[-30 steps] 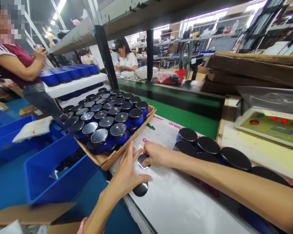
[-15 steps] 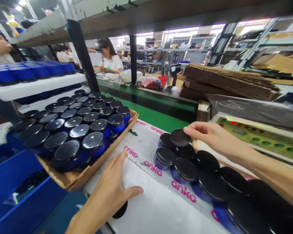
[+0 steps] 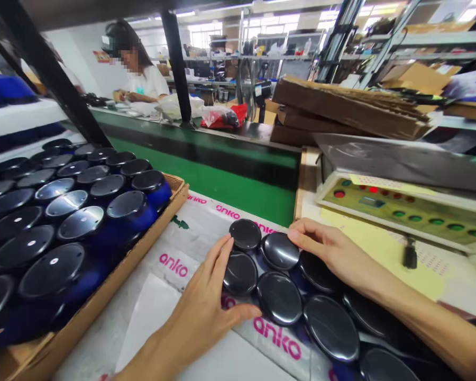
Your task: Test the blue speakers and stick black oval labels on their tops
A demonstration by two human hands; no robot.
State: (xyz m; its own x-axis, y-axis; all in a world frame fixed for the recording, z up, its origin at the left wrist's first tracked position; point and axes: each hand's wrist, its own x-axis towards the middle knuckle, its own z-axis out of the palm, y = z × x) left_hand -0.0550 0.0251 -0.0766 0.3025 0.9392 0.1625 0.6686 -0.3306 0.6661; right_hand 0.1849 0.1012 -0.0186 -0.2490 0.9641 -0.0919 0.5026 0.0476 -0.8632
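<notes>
Blue jars with round black tops stand grouped on a silver sheet printed with pink "anko" [image 3: 173,264]. My right hand [image 3: 327,246] has its thumb and fingertips together at the edge of a glossy black lid [image 3: 281,251] in the back part of the group. Left of that sits a duller black top [image 3: 245,234]. My left hand [image 3: 210,299] is open, fingers stretched and thumb apart, its fingertips against the left side of the group by another black-topped jar [image 3: 240,272]. Its palm is above the sheet. My right forearm partly covers the jars at the right.
A cardboard tray [image 3: 150,233] packed with black-topped blue jars lies at the left. Behind is a green surface [image 3: 206,177]. A machine with a button panel [image 3: 404,209] stands at the right, below stacked brown cardboard [image 3: 349,108]. A person [image 3: 143,79] works at the back left.
The thin black disc that my right hand held above the jars is now down among their tops. My left hand has moved right, up to the jars. The view has turned right.
</notes>
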